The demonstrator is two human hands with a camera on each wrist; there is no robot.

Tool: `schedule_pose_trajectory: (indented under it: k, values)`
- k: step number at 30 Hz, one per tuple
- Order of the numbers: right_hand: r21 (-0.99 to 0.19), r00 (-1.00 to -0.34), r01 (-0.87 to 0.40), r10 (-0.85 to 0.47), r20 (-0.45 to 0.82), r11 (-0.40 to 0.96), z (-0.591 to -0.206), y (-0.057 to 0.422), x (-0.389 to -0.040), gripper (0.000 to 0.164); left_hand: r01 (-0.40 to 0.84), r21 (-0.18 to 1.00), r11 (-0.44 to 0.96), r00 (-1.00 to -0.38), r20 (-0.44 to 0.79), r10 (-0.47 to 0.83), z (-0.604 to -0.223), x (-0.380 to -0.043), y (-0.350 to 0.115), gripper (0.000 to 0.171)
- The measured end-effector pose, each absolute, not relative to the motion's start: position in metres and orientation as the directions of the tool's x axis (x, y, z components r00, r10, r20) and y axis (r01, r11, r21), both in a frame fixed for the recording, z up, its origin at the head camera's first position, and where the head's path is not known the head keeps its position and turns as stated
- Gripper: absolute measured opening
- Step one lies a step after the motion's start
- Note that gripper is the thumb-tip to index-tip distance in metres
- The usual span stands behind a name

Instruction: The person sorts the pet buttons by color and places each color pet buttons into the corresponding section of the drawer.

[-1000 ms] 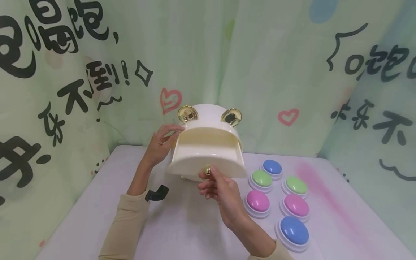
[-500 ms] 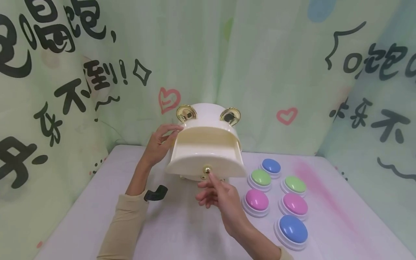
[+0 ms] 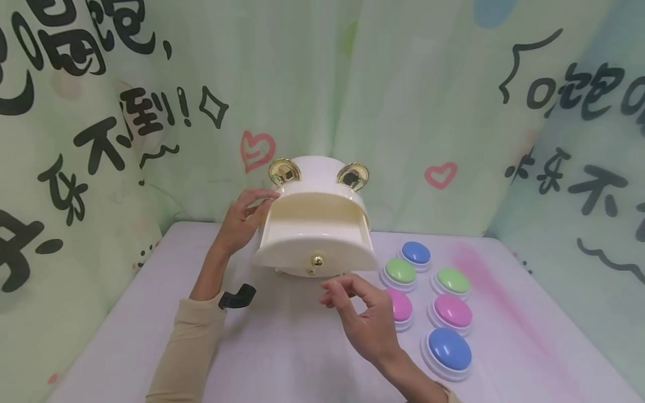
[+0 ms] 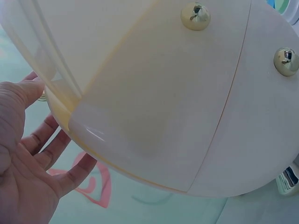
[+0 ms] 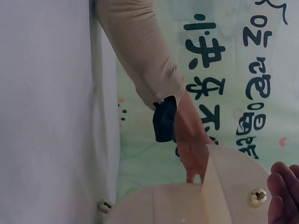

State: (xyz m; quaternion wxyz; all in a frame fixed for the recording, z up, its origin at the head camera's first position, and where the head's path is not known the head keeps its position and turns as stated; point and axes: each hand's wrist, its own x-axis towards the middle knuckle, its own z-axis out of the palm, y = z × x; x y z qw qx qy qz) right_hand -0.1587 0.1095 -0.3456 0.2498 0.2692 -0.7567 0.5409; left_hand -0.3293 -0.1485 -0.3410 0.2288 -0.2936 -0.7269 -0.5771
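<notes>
Item 1: white cabinet (image 3: 321, 170), upright on the surface (image 3: 292, 358), with two gold-rimmed, eye-like ornaments (image 3: 284, 172) at its top front. It serves as landmark for all entries below.

Item 2: drawer (image 3: 282, 254), pulled out from the cabinet's front towards the person, its inside exposed. Fittings: gold upper knob (image 3: 317, 259) on the drawer front; smaller-looking lower knob (image 3: 311, 271) just beneath, on the cabinet's lower part.

Change noted: a second ago the right hand (image 3: 370, 320) pinched the upper knob; it is now off it, and the drawer stays out unaided at that point. Judgement: the pull looks finished, the right hand free.

Right hand, pose: below and right of the cabinet's front, above the surface, wrist bent inward; fingers loosely curled, thumb tip near the index, nothing held.

Left hand (image 3: 241, 221), pose: at the cabinet's left flank, as in the earlier views; arm reaching forward in a tan sleeve (image 3: 188, 341), black band (image 3: 238, 296) at the cuff. Fingers (image 4: 77, 175) spread along the outer edge, thumb by the front rim, apparently steadying; how firmly, cannot tell.

Item 3: six dome buttons, right of the cabinet, in two rows: blue (image 3: 416, 252), green (image 3: 400, 270) and pink (image 3: 402, 307) nearer it; green (image 3: 453, 280), pink (image 3: 453, 310) and blue (image 3: 450, 348) farther out.

Item 4: printed pale-green curtain (image 3: 302, 84), behind the cabinet.
</notes>
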Motion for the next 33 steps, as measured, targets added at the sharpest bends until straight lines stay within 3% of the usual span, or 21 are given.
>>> schedule_pose_trajectory:
  k: [3, 7, 19, 33]
  values:
    - [-0.563, -0.618, -0.772, -0.146, 0.772, 0.295, -0.346, 0.113, -0.162, 0.016, 0.69, 0.705, 0.164, -0.724, 0.67, 0.165, -0.341, -0.329, -0.15, 0.023]
    - [-0.516, -0.578, -0.794, -0.137, 0.805, 0.32, -0.344, 0.114, -0.165, 0.015, 0.698, 0.698, 0.16, -0.716, 0.678, 0.165, -0.34, -0.33, -0.15, 0.023]
    - [-0.544, -0.6, -0.751, -0.042, 0.799, 0.375, -0.333, 0.134, -0.17, 0.016, 0.691, 0.704, 0.164, -0.723, 0.672, 0.162, -0.341, -0.33, -0.15, 0.023]
    - [-0.632, -0.621, -0.672, 0.172, 0.765, 0.386, -0.315, 0.171, -0.188, 0.021, 0.688, 0.705, 0.171, -0.725, 0.667, 0.17, -0.341, -0.329, -0.15, 0.024]
